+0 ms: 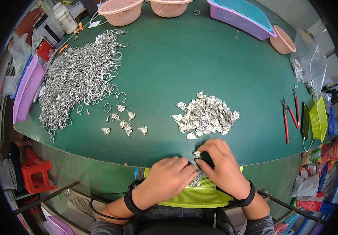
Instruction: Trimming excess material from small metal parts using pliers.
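Observation:
My right hand [221, 166] pinches a small silver metal charm [197, 154] between thumb and fingertips at the table's near edge. Close beside it, my left hand [167, 179] has its fingers drawn together; whatever they hold is hidden. Below both hands a lime-green plastic basket [194, 199] sits at my lap, with a few silver pieces [195, 181] in it. Just beyond my hands lies a heap of similar silver charms [208, 116]. Several loose charms [126, 126] are scattered left of the heap. A large pile of silver rings [79, 74] covers the table's left side.
Red-handled pliers [286, 121], a second red-handled tool [296, 107] and a dark phone-like device [305, 117] lie at right beside a green basket [318, 119]. Pink baskets [122, 13] and a purple basket [241, 21] line the far edge. A red stool [37, 176] stands left.

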A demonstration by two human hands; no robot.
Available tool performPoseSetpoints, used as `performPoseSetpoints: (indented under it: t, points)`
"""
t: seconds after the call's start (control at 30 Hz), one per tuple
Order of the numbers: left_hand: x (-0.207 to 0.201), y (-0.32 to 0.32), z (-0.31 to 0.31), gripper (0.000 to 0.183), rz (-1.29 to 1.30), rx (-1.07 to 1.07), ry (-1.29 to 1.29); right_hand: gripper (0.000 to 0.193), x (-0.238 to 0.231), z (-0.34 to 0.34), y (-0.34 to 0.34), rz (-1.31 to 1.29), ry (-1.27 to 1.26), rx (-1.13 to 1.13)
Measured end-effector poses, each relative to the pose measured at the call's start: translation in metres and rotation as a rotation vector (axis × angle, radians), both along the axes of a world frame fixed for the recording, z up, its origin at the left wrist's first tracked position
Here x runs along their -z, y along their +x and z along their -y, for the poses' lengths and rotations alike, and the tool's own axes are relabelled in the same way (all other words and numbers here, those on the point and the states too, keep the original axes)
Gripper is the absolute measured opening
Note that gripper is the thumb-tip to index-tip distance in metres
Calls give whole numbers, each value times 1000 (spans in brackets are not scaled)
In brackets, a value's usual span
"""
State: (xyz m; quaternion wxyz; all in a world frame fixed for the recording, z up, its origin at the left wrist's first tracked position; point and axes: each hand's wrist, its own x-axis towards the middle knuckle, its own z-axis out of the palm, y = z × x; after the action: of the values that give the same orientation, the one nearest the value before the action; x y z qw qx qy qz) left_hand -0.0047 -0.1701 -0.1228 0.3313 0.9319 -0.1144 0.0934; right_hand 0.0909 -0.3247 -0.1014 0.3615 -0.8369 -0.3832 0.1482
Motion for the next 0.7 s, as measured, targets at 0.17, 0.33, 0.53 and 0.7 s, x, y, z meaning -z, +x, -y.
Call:
performPoseSetpoints:
  t: [0.17, 0.33, 0.53, 0.7]
  points:
    - [-1, 2, -1, 18, -9, -140, -33, 22, 3, 2, 0, 75, 32, -12]
    - [-2, 2, -1, 20, -29, -183, -37, 27, -6, 6, -9, 105, 12, -101]
    - [0, 2, -2, 18, -39, -176, -17, 26, 2, 6, -10, 112, 33, -88]
    - [-1, 1, -2, 18, -35, -178, -8, 27, 2, 6, -9, 120, 75, -42]
